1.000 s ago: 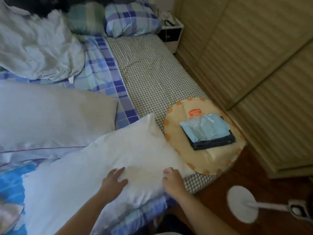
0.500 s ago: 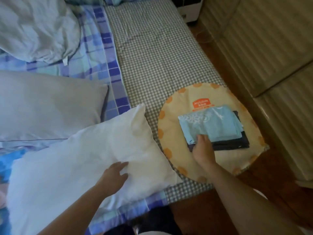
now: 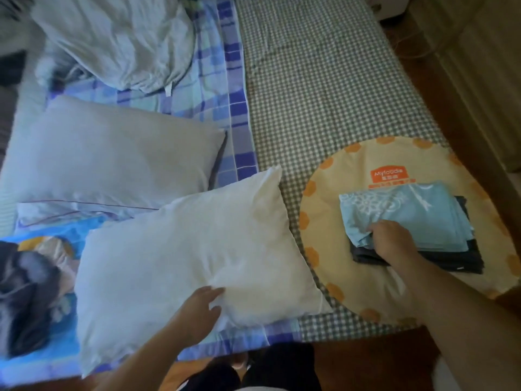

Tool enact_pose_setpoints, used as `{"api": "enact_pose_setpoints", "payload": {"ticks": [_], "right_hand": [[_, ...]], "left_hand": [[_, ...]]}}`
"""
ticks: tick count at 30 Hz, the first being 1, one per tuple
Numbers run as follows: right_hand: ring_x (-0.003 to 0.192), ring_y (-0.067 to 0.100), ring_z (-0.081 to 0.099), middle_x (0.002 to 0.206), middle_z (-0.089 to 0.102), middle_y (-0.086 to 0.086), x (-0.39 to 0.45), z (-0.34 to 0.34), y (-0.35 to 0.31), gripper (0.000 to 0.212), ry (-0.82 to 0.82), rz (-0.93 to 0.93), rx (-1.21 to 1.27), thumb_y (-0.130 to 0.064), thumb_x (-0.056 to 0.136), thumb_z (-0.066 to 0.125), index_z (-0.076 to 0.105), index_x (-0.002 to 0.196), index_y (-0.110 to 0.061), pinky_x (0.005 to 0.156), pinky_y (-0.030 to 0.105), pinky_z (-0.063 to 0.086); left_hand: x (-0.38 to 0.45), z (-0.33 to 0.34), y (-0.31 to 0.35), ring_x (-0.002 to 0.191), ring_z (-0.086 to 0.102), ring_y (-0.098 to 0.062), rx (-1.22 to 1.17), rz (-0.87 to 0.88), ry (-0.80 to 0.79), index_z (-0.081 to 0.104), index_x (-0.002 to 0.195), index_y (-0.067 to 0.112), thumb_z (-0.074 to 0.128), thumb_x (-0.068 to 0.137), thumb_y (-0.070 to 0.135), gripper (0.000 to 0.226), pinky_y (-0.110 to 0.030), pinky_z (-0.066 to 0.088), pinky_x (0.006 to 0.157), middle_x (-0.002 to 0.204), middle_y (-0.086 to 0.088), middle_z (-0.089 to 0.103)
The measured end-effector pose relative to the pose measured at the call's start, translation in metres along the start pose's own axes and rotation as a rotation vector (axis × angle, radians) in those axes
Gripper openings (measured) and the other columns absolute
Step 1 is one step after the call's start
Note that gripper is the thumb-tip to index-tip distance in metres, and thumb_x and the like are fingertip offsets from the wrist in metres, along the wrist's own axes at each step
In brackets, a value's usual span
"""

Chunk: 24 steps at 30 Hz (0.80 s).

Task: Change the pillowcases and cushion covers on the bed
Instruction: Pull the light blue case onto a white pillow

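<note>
Head view: right hand [image 3: 393, 239] pinched folded pillowcase [image 3: 406, 218] at three o'clock from bare pillow [image 3: 191, 249]; left hand [image 3: 197, 311] rested spread.

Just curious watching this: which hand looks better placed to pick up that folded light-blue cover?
The right hand: it already grips the folded light-blue cover at its near corner, on the round cushion. The left hand rests on the bare white pillow.

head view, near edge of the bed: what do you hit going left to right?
Printed blue cover → white pillow with the left hand on it → round yellow cushion → right hand at the folded blue cloth stacked on dark cloth.
</note>
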State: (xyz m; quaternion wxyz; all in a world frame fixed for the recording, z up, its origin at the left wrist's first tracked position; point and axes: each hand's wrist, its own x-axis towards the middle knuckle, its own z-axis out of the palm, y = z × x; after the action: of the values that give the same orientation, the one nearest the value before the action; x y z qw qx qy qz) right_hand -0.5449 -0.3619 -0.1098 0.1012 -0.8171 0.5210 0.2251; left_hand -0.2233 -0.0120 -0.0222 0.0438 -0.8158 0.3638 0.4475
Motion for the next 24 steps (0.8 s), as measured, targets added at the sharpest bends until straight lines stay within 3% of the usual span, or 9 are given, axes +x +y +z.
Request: {"api": "enact_pose_setpoints", "payload": {"ticks": [4,8,11,14,16,17,19,22,24], "right_hand": [[0.115,0.039,0.059,0.127,0.065,0.018,-0.004,-0.013,-0.015,0.035,0.065,0.193,0.412,-0.009,0.097,0.049,0.069,0.125,-0.012,0.094,0.042,0.049],[0.092,0.034,0.058,0.104,0.066,0.020,-0.066,-0.044,-0.060,0.017,0.394,0.417,0.849,-0.006,0.096,0.048,0.064,0.101,-0.001,0.075,0.037,0.042],[0.095,0.023,0.054,0.106,0.063,0.015,-0.134,-0.088,-0.100,0.015,0.662,0.501,1.044,-0.008,0.098,0.051,0.063,0.106,-0.003,0.086,0.041,0.048],[0.095,0.019,0.057,0.103,0.060,0.003,-0.197,-0.159,-0.135,0.011,0.874,0.448,1.131,-0.010,0.097,0.052,0.061,0.104,-0.011,0.085,0.033,0.051],[0.085,0.011,0.057,0.098,0.059,-0.003,-0.237,-0.218,-0.157,0.009,0.964,0.389,1.164,-0.010,0.098,0.053,0.059,0.101,-0.016,0.073,0.017,0.044],[0.081,0.004,0.056,0.096,0.058,-0.006,-0.257,-0.246,-0.170,0.007,0.986,0.332,1.157,-0.013,0.099,0.053,0.057,0.101,-0.019,0.069,0.013,0.042],[0.078,-0.006,0.053,0.091,0.056,-0.012,-0.292,-0.291,-0.202,0.004,1.045,0.183,1.103,-0.019,0.100,0.054,0.053,0.099,-0.022,0.068,0.013,0.042],[0.071,-0.010,0.053,0.082,0.055,-0.015,-0.327,-0.337,-0.260,0.008,1.065,-0.063,1.021,-0.018,0.099,0.056,0.054,0.092,-0.020,0.064,0.007,0.040],[0.071,-0.003,0.054,0.079,0.059,-0.011,-0.339,-0.356,-0.297,0.010,0.995,-0.206,0.964,-0.019,0.096,0.060,0.059,0.086,-0.020,0.063,0.015,0.042]], "left_hand": [[-0.002,0.003,-0.010,0.147,0.032,-0.014,0.004,0.017,-0.019,0.040,0.152,0.032,0.049,0.103,0.024,0.050,-0.027,0.023,0.120,0.160,-0.001,0.032],[-0.009,0.000,-0.015,0.149,0.028,-0.013,0.008,0.085,-0.043,0.040,0.153,0.028,0.047,0.103,0.026,0.050,-0.022,0.020,0.118,0.162,-0.002,0.028],[-0.018,-0.011,-0.018,0.148,0.028,-0.013,-0.029,0.162,-0.085,0.043,0.151,0.024,0.046,0.104,0.026,0.047,-0.020,0.019,0.117,0.159,-0.002,0.035],[-0.036,-0.041,-0.024,0.128,0.055,-0.015,-0.164,0.209,-0.101,0.053,0.142,0.030,0.051,0.102,0.026,0.041,-0.018,0.044,0.098,0.147,0.000,0.053],[-0.061,-0.073,-0.027,0.110,0.062,0.000,-0.284,0.282,-0.080,0.055,0.135,0.040,0.054,0.101,0.033,0.034,-0.004,0.044,0.074,0.139,0.012,0.058],[-0.077,-0.091,-0.028,0.105,0.062,0.006,-0.350,0.348,-0.058,0.056,0.130,0.045,0.057,0.100,0.036,0.031,-0.001,0.043,0.070,0.136,0.019,0.059],[-0.113,-0.127,-0.031,0.105,0.062,0.008,-0.517,0.528,-0.026,0.058,0.125,0.047,0.063,0.097,0.038,0.030,-0.007,0.049,0.084,0.128,0.025,0.061],[-0.168,-0.175,-0.025,0.121,0.058,-0.001,-0.670,0.819,-0.031,0.048,0.136,0.053,0.071,0.089,0.049,0.053,-0.033,0.051,0.103,0.136,0.026,0.055],[-0.189,-0.195,-0.024,0.128,0.054,-0.004,-0.613,0.951,0.070,0.039,0.144,0.051,0.076,0.084,0.052,0.070,-0.031,0.047,0.105,0.143,0.023,0.051]]}}
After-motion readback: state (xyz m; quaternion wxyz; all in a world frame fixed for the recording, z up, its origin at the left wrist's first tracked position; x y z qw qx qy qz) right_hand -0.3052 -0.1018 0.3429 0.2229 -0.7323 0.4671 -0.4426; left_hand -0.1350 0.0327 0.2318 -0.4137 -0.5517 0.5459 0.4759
